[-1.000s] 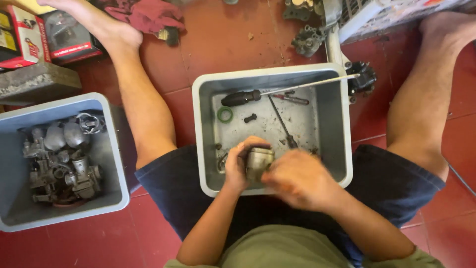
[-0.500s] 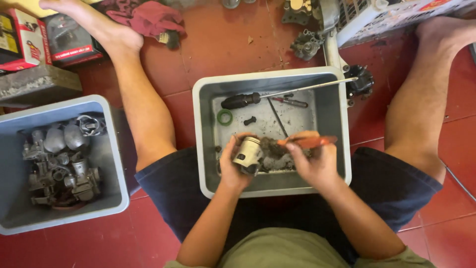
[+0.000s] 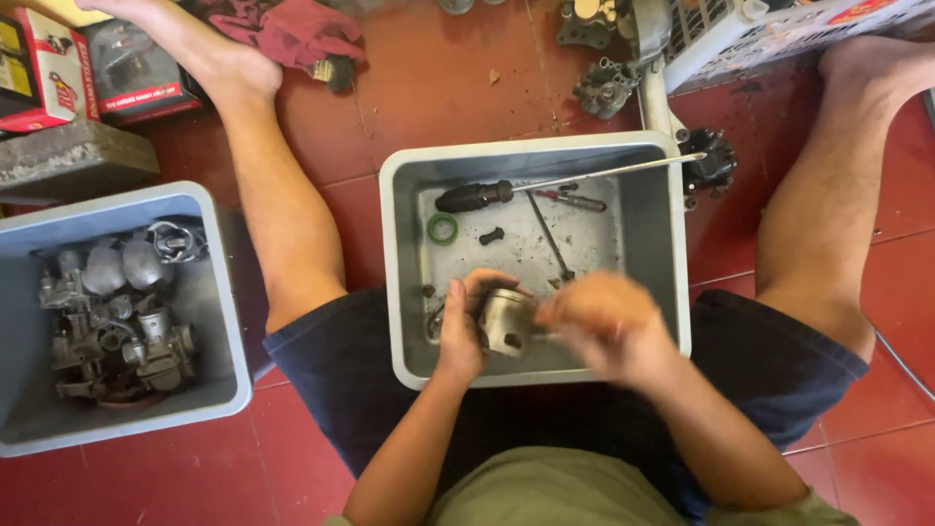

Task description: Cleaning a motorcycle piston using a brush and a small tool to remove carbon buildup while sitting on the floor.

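You sit on the red tile floor point(image 3: 438, 88) with two grey plastic tubs; take the middle tub point(image 3: 653, 244), between your legs, as the landmark. Well to its left stands the second tub point(image 3: 209, 321), packed with grey metal engine parts point(image 3: 112, 312), too tangled to count. Inside the middle tub lie one black-handled screwdriver point(image 3: 474, 196) whose long shaft rests on the right rim, one thin rod point(image 3: 548, 234), one small red-tipped tool point(image 3: 575, 200), one green ring point(image 3: 442, 229) and one dark bolt point(image 3: 491, 236).

Over the tub's near edge your left hand point(image 3: 461, 336) wraps its fingers around a short metal cylinder, a piston point(image 3: 506, 319), holding it just above the tub's floor. Your right hand point(image 3: 604, 326) is against the piston's right side, but it is blurred, so you cannot tell whether its fingers grip anything.

Beyond the tub's far edge lie a maroon rag point(image 3: 292, 29), more metal parts point(image 3: 604, 93) and a white crate point(image 3: 760, 34) cut off by the frame.
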